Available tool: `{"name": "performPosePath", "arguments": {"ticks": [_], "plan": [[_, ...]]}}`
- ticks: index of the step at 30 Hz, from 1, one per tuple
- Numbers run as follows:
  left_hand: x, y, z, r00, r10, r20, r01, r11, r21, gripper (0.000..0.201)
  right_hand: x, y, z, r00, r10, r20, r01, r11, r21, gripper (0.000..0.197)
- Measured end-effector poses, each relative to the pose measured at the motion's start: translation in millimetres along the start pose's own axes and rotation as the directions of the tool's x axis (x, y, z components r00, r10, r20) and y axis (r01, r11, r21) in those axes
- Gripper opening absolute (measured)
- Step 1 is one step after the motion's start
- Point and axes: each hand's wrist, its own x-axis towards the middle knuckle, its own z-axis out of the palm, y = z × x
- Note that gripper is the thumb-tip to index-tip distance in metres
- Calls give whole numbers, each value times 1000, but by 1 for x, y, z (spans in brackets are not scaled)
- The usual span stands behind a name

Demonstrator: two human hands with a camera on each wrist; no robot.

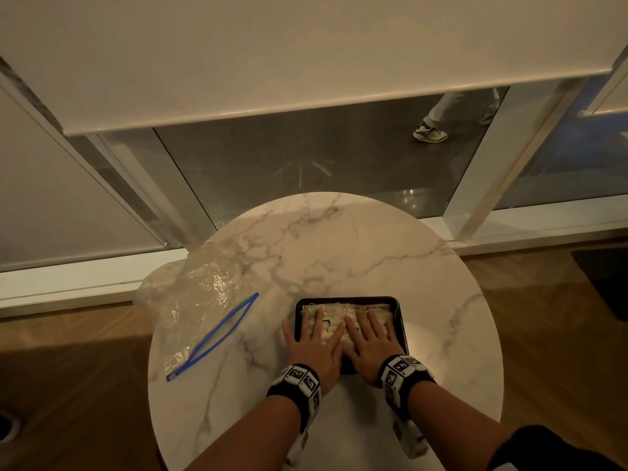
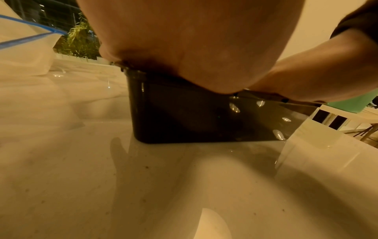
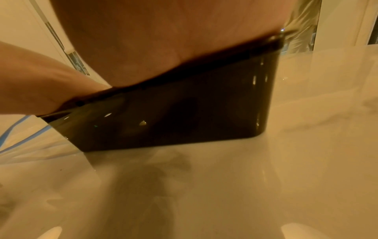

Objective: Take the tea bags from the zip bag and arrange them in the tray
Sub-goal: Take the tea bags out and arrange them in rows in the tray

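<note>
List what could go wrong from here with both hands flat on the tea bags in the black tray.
1. The left hand and right hand press flat on the pale paper tea bags; hard pressure might crush them.
2. The black rectangular plastic tray looks full; lifting the palms may let bags spring out.
3. The clear blue-zip plastic bag overhangs the round marble table and could slide off.

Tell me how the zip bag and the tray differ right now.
The zip bag is clear, crumpled plastic with a blue zip edge; the tray is black, rigid and rectangular. The zip bag lies untouched and looks empty, its mouth open; the tray holds the tea bags, with the left hand and right hand flat on them. Both rest on the marble table.
</note>
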Motion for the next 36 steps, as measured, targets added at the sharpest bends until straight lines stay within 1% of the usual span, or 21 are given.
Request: {"name": "performPosePath", "arguments": {"ticks": [1, 3, 5, 7, 10, 12, 14, 16, 18, 20, 22, 24, 25, 26, 28, 29, 32, 34, 36], "plan": [[1, 0, 2, 1000, 9, -27, -9, 1000, -4, 54, -1, 0, 0, 1000, -2, -14, 2, 1000, 11, 65], [-2, 1, -2, 997, 32, -65, -34, 999, -24, 53, -4, -1, -1, 996, 12, -88, -8, 998, 55, 65], [-4, 2, -4, 998, 64, -27, -65, 997, -34, 52, -7, -1, -4, 984, 59, -171, -43, 994, 98, 66], [-3, 1, 0, 989, 136, -56, -137, 990, -14, 52, -9, -2, -3, 969, 105, -223, -84, 991, 104, 68], [-1, 0, 2, 973, 228, -38, -229, 973, -29, 54, -9, -5, 1, 946, 165, -280, -135, 983, 122, 72], [-1, -1, 3, 970, 243, -32, -243, 970, -3, 68, -8, -5, 3, 940, 193, -281, -156, 977, 148, 74], [1, -1, 7, 956, 283, -76, -278, 958, 67, 83, -7, -5, 3, 949, 197, -244, -162, 974, 155, 75], [1, 0, 5, 959, 279, -50, -277, 960, 49, 85, -6, -5, 3, 958, 194, -210, -164, 974, 154, 76], [-1, 0, 3, 960, 277, -42, -275, 960, 45, 78, -5, -5, 3, 963, 191, -189, -164, 975, 149, 77], [-2, -1, 1, 962, 268, -56, -267, 964, 18, 68, -6, -5, 2, 965, 183, -189, -158, 977, 141, 77], [-5, -3, 2, 958, 241, -159, -248, 968, -28, 60, -9, -6, 0, 958, 155, -241, -130, 985, 117, 74], [-10, -9, -1, 959, 129, -252, -166, 977, -132, 61, -12, -9, -5, 946, 92, -312, -70, 994, 81, 70], [-12, -13, -1, 955, 41, -292, -104, 974, -202, 64, -13, -12, -9, 940, 47, -339, -25, 997, 69, 68], [-15, -17, -3, 952, -44, -304, -42, 962, -271, 67, -12, -16, -13, 937, -6, -350, 30, 998, 63, 68], [-21, -25, -2, 947, -165, -277, 55, 929, -366, 71, -9, -28, -21, 943, -115, -313, 137, 989, 48, 68], [-23, -28, -2, 947, -194, -256, 85, 920, -383, 71, -6, -35, -24, 944, -160, -287, 178, 983, 38, 71], [-26, -34, 7, 970, -180, -165, 111, 927, -357, 65, 5, -57, -26, 944, -232, -232, 251, 966, 56, 89], [-26, -36, 12, 975, -177, -137, 109, 910, -400, 62, 12, -66, -20, 947, -250, -202, 267, 962, 59, 93], [-25, -37, 15, 978, -170, -122, 107, 907, -407, 64, 16, -70, -11, 953, -252, -167, 263, 964, 48, 93]]}}
